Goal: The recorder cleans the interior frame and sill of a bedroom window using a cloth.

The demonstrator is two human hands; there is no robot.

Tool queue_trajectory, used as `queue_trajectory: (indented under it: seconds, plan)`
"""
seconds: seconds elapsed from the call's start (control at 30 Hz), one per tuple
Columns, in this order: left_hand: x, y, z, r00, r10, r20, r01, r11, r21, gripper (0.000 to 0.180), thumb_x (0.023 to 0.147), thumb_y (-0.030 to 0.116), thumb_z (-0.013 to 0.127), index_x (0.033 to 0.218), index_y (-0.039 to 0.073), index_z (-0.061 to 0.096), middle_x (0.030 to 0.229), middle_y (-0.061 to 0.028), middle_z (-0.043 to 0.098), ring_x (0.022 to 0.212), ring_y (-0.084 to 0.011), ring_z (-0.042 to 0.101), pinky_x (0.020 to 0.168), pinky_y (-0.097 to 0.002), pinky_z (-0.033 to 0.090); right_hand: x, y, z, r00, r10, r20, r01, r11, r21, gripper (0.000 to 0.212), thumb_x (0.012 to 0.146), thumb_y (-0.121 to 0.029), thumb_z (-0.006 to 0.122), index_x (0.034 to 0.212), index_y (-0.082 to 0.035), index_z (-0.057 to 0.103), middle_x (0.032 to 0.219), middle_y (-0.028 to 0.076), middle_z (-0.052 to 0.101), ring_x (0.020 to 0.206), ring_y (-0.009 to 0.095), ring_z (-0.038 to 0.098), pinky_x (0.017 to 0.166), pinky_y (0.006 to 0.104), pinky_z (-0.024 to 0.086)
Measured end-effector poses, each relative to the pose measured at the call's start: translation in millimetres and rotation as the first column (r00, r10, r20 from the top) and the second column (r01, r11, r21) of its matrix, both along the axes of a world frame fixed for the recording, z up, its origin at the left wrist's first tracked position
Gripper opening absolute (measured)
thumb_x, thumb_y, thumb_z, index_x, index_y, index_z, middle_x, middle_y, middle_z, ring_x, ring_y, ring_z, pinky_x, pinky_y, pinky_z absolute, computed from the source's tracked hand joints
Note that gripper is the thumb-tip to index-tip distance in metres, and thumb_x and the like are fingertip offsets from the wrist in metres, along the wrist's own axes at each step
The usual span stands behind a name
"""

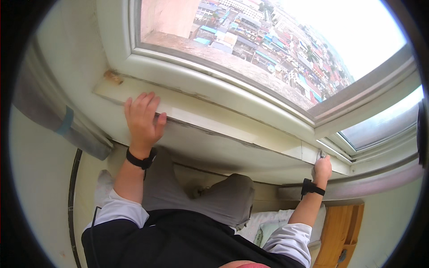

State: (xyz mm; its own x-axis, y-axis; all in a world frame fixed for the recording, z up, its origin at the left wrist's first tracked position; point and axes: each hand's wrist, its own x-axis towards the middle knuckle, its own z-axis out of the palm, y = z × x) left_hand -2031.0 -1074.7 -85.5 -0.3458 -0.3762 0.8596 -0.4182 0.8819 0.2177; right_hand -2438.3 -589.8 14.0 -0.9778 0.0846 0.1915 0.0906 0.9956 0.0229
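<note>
My left hand (144, 117) lies on the left part of the pale window sill (210, 123), its fingers stretched out and the thumb apart, with nothing in it. Far to the right, my right hand (322, 169) is closed at the sill's other end, beside the corner of the window frame (314, 130). A bit of crumpled grey cloth (321, 155) shows above its fingers; most of it is hidden in the grip. Dark grime lines the sill's front edge. Both wrists wear black bands.
Beyond the glass (250, 40) lie rooftops far below. A brownish patch (113, 77) marks the sill's left corner. A grey curtain (58, 111) with a blue tie hangs at left, another fabric roll (371, 185) at right. Wooden furniture (338, 232) and pale bedding stand behind my right arm.
</note>
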Motion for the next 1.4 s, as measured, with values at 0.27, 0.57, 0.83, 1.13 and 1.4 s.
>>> queue_trajectory:
  seconds: [0.27,0.57,0.83,1.13,1.4]
  plan:
    - [-11,-8,-13,0.999,-0.010,-0.048,0.009,1.000,-0.023,0.043,0.101,0.043,0.055,0.123,0.009,0.071,0.130,-0.0098,0.068,0.127,-0.0301,0.059,0.121,-0.0525,0.027,14,4,-15,0.969,0.176,-0.176,-0.175,0.984,0.021,0.029,0.097,-0.018,0.056,0.117,-0.001,0.068,0.116,0.029,0.070,0.109,0.049,0.068,0.092,0.0568,0.053]
    - [1,-21,-17,0.999,-0.040,-0.011,0.038,0.995,-0.089,0.046,0.102,0.047,0.055,0.125,0.011,0.072,0.131,-0.0082,0.069,0.128,-0.0268,0.057,0.120,-0.0502,0.028,203,-200,-25,0.799,0.523,-0.296,-0.587,0.785,-0.198,0.032,0.095,-0.014,0.063,0.125,-0.002,0.069,0.115,0.025,0.073,0.102,0.045,0.071,0.088,0.0504,0.057]
    - [6,-16,-10,0.997,-0.073,0.039,0.077,0.991,-0.109,0.040,0.101,0.040,0.056,0.125,0.011,0.072,0.132,-0.0078,0.069,0.127,-0.0272,0.059,0.117,-0.0498,0.031,303,-334,-30,0.442,0.776,-0.450,-0.889,0.448,-0.100,0.034,0.095,-0.027,0.071,0.112,0.001,0.068,0.123,0.023,0.071,0.112,0.039,0.069,0.095,0.0465,0.057]
    - [-3,-14,-15,1.000,-0.013,0.020,0.016,0.990,-0.142,0.040,0.105,0.036,0.051,0.127,0.009,0.070,0.133,-0.0102,0.069,0.129,-0.0307,0.060,0.118,-0.0528,0.031,303,-350,-36,0.224,0.812,-0.539,-0.974,0.169,-0.151,0.030,0.090,-0.011,0.062,0.118,0.001,0.068,0.115,0.015,0.070,0.115,0.033,0.067,0.097,0.0422,0.055]
    - [-9,-5,-9,0.999,-0.013,-0.045,0.007,0.992,-0.127,0.040,0.105,0.036,0.050,0.125,0.007,0.070,0.129,-0.0117,0.070,0.121,-0.0346,0.061,0.113,-0.0558,0.035,243,-247,-52,0.223,0.777,-0.588,-0.973,0.138,-0.186,0.039,0.086,-0.004,0.065,0.125,-0.002,0.072,0.113,0.012,0.069,0.112,0.032,0.066,0.097,0.0460,0.052]
